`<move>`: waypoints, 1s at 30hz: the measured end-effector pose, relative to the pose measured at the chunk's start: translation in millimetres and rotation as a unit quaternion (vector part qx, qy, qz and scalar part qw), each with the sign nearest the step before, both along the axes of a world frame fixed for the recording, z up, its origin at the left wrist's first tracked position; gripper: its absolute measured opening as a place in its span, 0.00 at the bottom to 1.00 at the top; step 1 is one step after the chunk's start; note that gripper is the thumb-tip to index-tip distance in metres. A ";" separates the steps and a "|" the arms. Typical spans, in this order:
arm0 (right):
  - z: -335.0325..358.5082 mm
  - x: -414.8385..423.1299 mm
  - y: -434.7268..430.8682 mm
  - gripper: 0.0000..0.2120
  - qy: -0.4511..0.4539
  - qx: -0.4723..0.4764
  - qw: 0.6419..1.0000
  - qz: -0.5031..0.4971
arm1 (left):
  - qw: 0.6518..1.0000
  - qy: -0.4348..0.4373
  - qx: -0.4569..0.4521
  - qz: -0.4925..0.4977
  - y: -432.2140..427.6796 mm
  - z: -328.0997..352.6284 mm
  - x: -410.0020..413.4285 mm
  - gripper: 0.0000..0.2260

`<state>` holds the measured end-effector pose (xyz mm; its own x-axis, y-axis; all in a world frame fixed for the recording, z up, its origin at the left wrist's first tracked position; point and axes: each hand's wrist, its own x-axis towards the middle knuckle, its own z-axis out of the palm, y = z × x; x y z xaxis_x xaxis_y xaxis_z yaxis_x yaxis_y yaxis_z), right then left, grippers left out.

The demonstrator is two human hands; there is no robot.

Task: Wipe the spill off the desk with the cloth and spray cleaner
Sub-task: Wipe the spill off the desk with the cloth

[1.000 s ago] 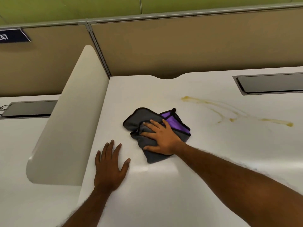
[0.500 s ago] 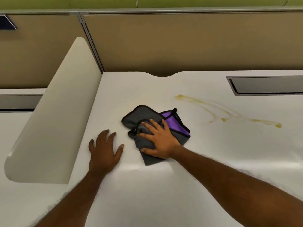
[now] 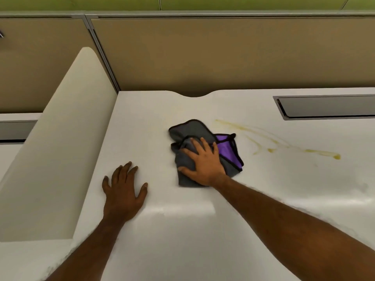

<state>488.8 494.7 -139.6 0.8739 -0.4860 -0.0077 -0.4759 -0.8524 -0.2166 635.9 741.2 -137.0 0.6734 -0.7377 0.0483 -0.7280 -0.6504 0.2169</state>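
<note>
A crumpled grey and purple cloth lies on the white desk. My right hand presses flat on it with fingers spread, covering its near half. A thin yellow spill streaks across the desk to the right of the cloth and ends in a small blob at its far right. The spill's left end lies just beyond the cloth's purple corner. My left hand rests palm down on the desk to the left of the cloth, holding nothing. No spray cleaner is in view.
A cream divider panel rises along the desk's left edge, with a neighbouring desk beyond it. A tan partition wall closes the back. A grey recessed cable slot sits at the back right.
My right hand has slid the cloth a little to the right, closer to the spill's left end. My left hand has stayed flat in about the same place.
</note>
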 end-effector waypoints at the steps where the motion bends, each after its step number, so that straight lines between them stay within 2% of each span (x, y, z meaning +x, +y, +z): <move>1: -1.5 -6.2 4.6 0.33 -0.005 0.002 0.999 0.043 | 1.000 0.001 0.001 -0.002 -0.4 0.5 0.9 0.32; 3: -4.3 -19.8 5.9 0.31 -0.012 0.004 0.997 0.079 | 1.000 0.006 0.001 -0.004 -0.6 0.5 1.3 0.33; 5: -4.4 -29.7 -2.0 0.30 -0.017 -0.002 0.998 0.063 | 1.000 0.010 -0.003 -0.004 -0.2 0.1 2.0 0.33; 8: -0.7 -38.7 -30.8 0.29 -0.027 0.000 0.998 -0.058 | 1.000 0.022 -0.008 -0.007 -5.9 1.3 5.5 0.34; 11: 6.0 -35.3 -55.4 0.31 -0.010 0.021 0.977 -0.212 | 0.999 0.037 0.007 -0.030 -22.8 3.5 3.9 0.36; 13: 7.6 -24.2 -55.3 0.32 0.006 0.026 0.967 -0.252 | 0.997 0.034 0.023 -0.059 -35.5 2.6 -2.8 0.37; 15: 6.8 -19.5 -47.6 0.33 0.016 0.021 0.974 -0.227 | 0.995 0.028 0.026 -0.088 -48.0 1.1 -11.3 0.36; 19: 0.4 -52.0 -46.2 0.32 0.007 0.003 0.999 -0.036 | 0.993 0.028 0.026 -0.109 -74.7 -0.2 -19.8 0.36; 21: -0.2 -70.5 -58.6 0.31 0.013 -0.008 1.000 0.003 | 0.993 0.026 0.020 -0.113 -85.4 -1.9 -22.3 0.36; 22: -0.1 -76.1 -66.0 0.31 0.012 -0.010 1.000 -0.014 | 0.993 0.028 0.017 -0.112 -89.2 -3.3 -24.1 0.36; 24: 1.4 -79.1 -79.0 0.30 0.004 -0.007 0.994 -0.112 | 0.994 0.031 0.010 -0.105 -93.7 -6.5 -27.3 0.35; 27: 5.1 -65.1 -80.7 0.30 0.013 0.009 0.961 -0.275 | 0.994 0.016 -0.001 -0.106 -93.1 -11.5 -31.4 0.34; 30: 8.0 -42.9 -60.5 0.33 0.029 0.017 0.953 -0.300 | 0.994 0.004 0.003 -0.106 -92.3 -12.7 -32.1 0.33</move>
